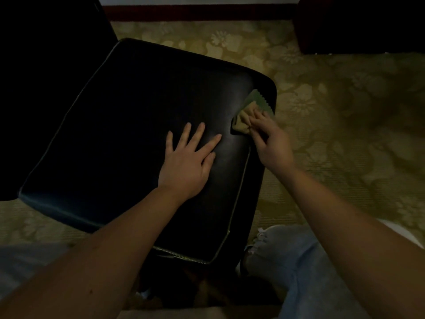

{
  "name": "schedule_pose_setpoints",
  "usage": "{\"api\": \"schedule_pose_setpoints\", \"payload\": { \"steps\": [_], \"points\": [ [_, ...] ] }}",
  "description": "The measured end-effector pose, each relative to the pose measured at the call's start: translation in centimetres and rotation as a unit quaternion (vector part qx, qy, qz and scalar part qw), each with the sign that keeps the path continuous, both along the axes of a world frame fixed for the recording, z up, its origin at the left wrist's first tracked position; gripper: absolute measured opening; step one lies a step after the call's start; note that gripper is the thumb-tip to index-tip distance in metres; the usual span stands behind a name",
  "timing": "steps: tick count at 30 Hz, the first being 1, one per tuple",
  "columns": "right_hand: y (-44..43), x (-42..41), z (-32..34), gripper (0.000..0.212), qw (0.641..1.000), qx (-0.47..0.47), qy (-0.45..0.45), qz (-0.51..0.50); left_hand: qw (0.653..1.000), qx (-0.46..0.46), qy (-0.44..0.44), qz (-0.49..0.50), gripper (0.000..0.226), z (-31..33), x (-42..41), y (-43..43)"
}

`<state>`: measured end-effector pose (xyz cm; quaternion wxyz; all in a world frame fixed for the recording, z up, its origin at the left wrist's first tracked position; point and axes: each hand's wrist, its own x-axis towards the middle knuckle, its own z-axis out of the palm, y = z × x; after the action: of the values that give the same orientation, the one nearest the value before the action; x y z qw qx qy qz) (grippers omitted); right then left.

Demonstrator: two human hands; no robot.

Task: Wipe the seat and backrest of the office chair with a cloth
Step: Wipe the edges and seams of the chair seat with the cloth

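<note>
The black leather chair seat [128, 125] with pale piping fills the middle of the head view. My left hand [188, 162] lies flat on the seat with fingers spread and straight. At the seat's right edge my right hand [271, 141] pinches a small bunched cloth [245, 118], tan with a green zigzag-edged part, against the leather. The dark backrest [46, 65] rises at the upper left, barely visible in the shadow.
A patterned yellow-green carpet [345, 111] surrounds the chair. Dark furniture [363, 24] stands at the top right and a dark red skirting board [197, 12] runs along the far wall. My knee in torn light jeans [287, 256] is close to the seat's near right corner.
</note>
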<state>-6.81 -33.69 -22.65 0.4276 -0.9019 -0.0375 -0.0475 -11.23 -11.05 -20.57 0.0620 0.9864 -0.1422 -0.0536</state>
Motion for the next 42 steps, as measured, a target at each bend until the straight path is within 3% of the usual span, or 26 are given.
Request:
{"api": "schedule_pose_setpoints", "payload": {
  "steps": [7,17,25,35,42],
  "points": [
    [-0.3,4.1,0.2,0.041,0.999,0.007,0.040,0.008,1.000,-0.008,0.008,0.006,0.053,0.0,0.1,-0.2],
    [0.0,-1.0,-0.1,0.042,0.999,0.017,0.039,0.018,1.000,-0.021,-0.012,0.008,0.051,-0.4,0.0,-0.3],
    [0.2,3.2,0.5,0.042,0.999,0.011,0.052,0.007,1.000,-0.018,-0.002,0.019,0.052,-0.3,0.4,-0.6],
    [1.0,-2.0,-0.4,0.040,0.999,0.029,0.030,0.002,0.999,-0.020,-0.016,0.042,0.050,-0.5,0.7,-1.3],
    [0.4,2.1,0.4,0.041,0.998,0.037,0.049,0.005,0.998,-0.019,-0.006,0.054,0.050,-0.3,0.9,-1.6]
  ]
}}
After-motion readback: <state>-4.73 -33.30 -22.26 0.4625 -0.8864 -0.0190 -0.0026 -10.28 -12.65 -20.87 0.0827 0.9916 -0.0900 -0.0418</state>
